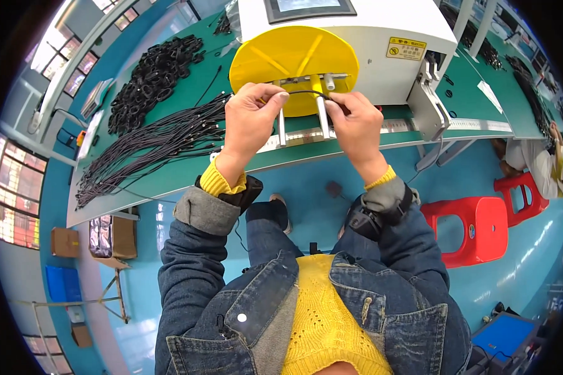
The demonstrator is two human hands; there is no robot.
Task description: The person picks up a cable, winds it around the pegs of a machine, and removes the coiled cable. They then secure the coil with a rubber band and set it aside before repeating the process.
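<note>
Both my hands are raised in front of a white machine with a round yellow disc (256, 59) and metal prongs (322, 115). Between them runs a thin black cable (305, 92), bowed slightly across the prongs. My left hand (250, 119) pinches one end between thumb and forefinger. On the other side, my right hand (358, 125) pinches the cable just right of the longer prong. To the left, a bundle of straight black cables (150, 147) lies on the green bench (194, 175), and behind it is a heap of coiled black cables (153, 81).
The machine's white housing (381, 78) bears a screen (309, 5) on top. A metal bracket (428, 112) and a steel ruler strip (475, 125) line the bench's front edge. Red stools (488, 234) stand on the floor at right, near another person (532, 162). Cardboard boxes (64, 242) sit at left.
</note>
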